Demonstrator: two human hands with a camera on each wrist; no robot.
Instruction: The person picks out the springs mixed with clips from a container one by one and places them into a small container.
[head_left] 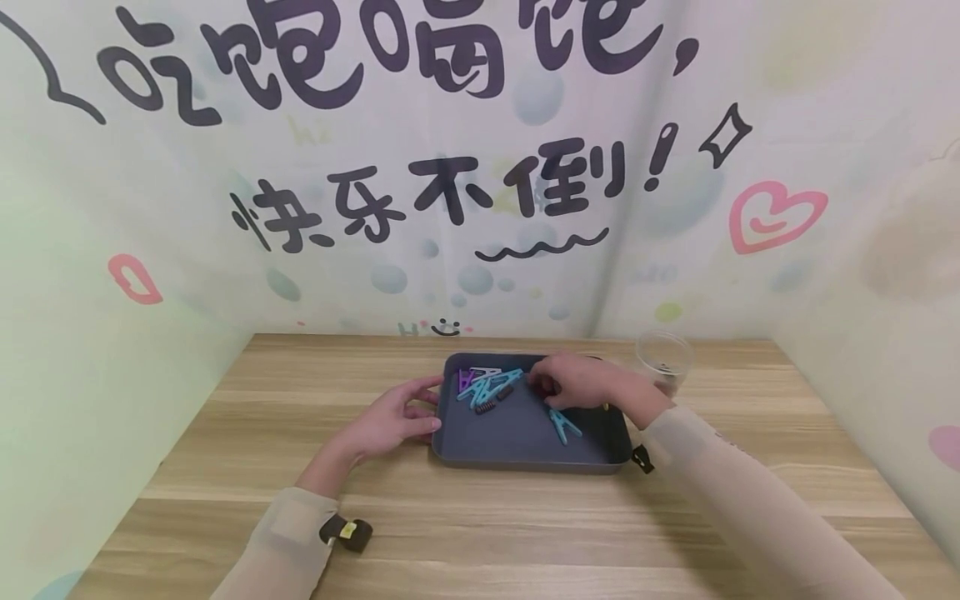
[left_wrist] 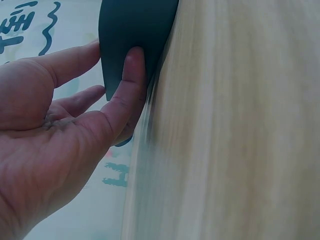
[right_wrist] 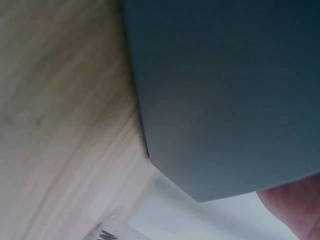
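Note:
A dark grey-blue rectangular tray (head_left: 525,461) lies on the table. My left hand (head_left: 390,421) touches its left wall, and the left wrist view shows the fingers (left_wrist: 131,67) against the outer side. Inside the tray, my right hand (head_left: 577,379) reaches down with bent fingers; its fingertips are partly hidden, so what they hold is unclear. Just below them lies a light blue clothespin (head_left: 564,427). Toward the tray's left are more blue clothespins (head_left: 487,388), a purple clothespin (head_left: 464,380) and a white one (head_left: 487,372). Near these lie two small dark ridged pieces (head_left: 486,407).
Behind my right wrist stands a clear plastic cup (head_left: 664,354) with small dark items in it, partly covered by the arm. The wood-grain table (head_left: 480,533) meets a printed curtain (head_left: 360,283) at the back and sides.

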